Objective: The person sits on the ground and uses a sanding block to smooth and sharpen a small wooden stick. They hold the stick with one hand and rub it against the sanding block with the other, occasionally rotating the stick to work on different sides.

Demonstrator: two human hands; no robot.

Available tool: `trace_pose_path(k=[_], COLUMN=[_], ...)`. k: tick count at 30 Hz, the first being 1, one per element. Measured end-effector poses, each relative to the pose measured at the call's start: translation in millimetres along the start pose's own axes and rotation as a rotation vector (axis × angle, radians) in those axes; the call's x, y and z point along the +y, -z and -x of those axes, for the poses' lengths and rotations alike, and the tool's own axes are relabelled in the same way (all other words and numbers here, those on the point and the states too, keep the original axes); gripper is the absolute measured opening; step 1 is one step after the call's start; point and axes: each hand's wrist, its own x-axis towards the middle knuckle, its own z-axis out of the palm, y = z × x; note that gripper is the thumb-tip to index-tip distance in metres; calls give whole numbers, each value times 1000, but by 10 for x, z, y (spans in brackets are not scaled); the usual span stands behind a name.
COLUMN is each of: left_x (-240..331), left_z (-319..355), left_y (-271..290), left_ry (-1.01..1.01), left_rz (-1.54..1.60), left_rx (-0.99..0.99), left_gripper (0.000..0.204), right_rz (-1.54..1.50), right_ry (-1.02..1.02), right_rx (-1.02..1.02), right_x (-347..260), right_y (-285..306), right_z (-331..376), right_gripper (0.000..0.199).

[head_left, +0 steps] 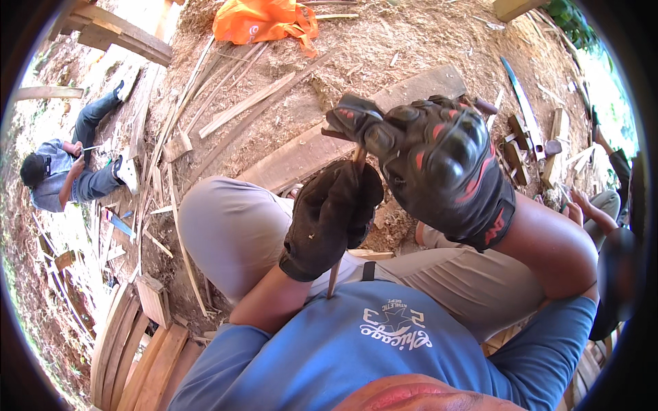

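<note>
My left hand (329, 209), in a dark glove, is closed around a thin wooden stick (333, 279). The stick stands slanted, its lower end against my blue shirt and its upper part rising between both hands. Just above and to the right, my right hand (439, 161) wears a black glove with hard knuckle guards and red marks. Its fingers are curled, the thumb side close to the stick's upper end. A rounded brownish handle end (485, 105) sticks out past the right fist; the rest of that tool is hidden by the glove.
A wide plank (288, 161) lies beyond my knees among wood strips and shavings. An orange bag (264, 24) is at the far side. A long blue blade-like tool (521, 96) and wood blocks lie right. A person (62, 164) sits left; another person's hands (579, 205) show right.
</note>
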Motion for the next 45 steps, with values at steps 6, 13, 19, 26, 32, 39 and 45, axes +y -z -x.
trace_pose_path(k=[6, 13, 19, 26, 32, 39, 45], left_x=[39, 228, 219, 120, 96, 20, 177], left_z=[59, 18, 50, 16, 47, -45, -32], left_y=[83, 381, 231, 134, 167, 145, 246], left_ry=[-77, -214, -160, -91, -6, 106, -50], left_rz=[-48, 287, 60, 91, 140, 293, 328], left_rx=[-36, -12, 102, 108, 1, -69, -111], left_gripper=[48, 46, 45, 40, 40, 38, 38], right_rz=[54, 125, 130, 81, 74, 289, -77], right_ry=[251, 191, 77, 266, 301, 405, -55], right_rx=[189, 42, 112, 252, 322, 80, -51], right_x=[144, 419, 381, 158, 156, 496, 861], right_y=[-164, -280, -101, -169, -297, -213, -289], right_z=[109, 166, 18, -60, -9, 62, 130], right_gripper=[42, 23, 20, 31, 30, 44, 43])
